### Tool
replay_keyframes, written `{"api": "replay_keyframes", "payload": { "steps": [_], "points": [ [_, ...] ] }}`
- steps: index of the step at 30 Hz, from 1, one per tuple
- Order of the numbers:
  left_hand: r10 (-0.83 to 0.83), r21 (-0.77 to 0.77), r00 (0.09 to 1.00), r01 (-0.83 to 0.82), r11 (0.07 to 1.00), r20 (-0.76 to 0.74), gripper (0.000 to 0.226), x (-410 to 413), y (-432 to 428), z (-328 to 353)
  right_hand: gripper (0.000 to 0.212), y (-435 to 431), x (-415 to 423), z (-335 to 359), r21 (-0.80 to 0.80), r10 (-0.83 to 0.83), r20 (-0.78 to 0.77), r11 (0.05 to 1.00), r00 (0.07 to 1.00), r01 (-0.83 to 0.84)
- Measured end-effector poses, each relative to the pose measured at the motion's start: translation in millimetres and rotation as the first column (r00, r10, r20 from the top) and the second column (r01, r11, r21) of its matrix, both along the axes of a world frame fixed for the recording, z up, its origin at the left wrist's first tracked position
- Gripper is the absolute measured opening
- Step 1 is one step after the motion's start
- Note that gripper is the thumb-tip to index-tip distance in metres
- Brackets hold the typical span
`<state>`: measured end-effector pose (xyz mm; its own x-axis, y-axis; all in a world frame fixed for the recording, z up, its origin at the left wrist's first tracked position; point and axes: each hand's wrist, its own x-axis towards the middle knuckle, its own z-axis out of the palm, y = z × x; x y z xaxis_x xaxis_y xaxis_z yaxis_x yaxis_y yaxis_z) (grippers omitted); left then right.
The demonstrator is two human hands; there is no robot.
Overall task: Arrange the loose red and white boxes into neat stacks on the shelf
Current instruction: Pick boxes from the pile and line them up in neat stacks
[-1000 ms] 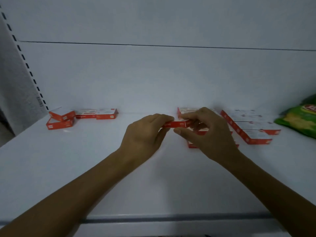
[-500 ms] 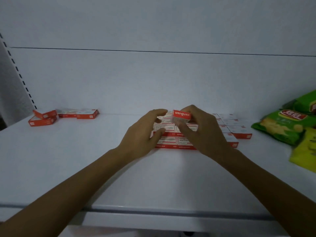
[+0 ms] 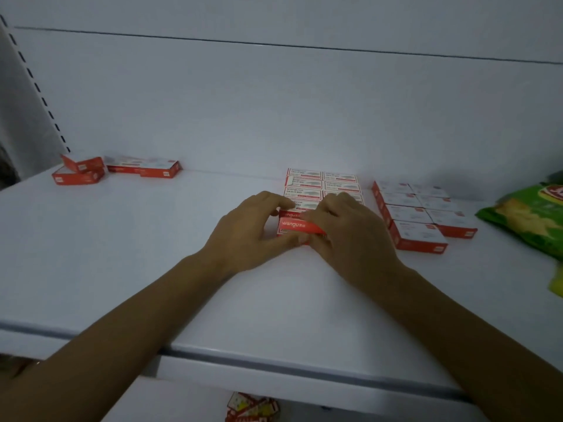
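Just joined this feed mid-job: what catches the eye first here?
Both hands meet at centre: the left hand and right hand grip one red box at the front of a tidy block of boxes. A second block sits to its right, loose boxes lie scattered at the back left, and a green snack bag pokes in at the far right.

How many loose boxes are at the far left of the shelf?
4. A flat box lies at the left end, a tilted box leans on it, then a third box and a fourth box lie in a row to their right. Others could be hidden behind them.
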<state>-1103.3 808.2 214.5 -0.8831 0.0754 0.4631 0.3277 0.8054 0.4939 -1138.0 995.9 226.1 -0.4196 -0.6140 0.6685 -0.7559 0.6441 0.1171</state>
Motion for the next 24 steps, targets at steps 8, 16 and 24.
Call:
{"api": "replay_keyframes", "payload": {
  "steps": [8, 16, 24],
  "points": [
    [-0.025, 0.017, 1.0, 0.025, 1.0, -0.001, 0.06, -3, -1, -2, 0.05, 13, 5, 1, -0.249, 0.129, 0.371, 0.968, 0.92, -0.035],
    [0.045, -0.039, 0.998, -0.043, 0.998, 0.054, 0.06, -1, -3, -4, 0.031, 21, 0, -1, -0.134, -0.039, 0.439, 0.985, 0.898, 0.108],
    [0.04, -0.241, 0.983, 0.005, 0.971, 0.179, 0.072, -9, 0, -8, 0.042, 22, 0, 0, -0.086, -0.123, 0.456, 0.98, 0.882, 0.182]
  ]
}}
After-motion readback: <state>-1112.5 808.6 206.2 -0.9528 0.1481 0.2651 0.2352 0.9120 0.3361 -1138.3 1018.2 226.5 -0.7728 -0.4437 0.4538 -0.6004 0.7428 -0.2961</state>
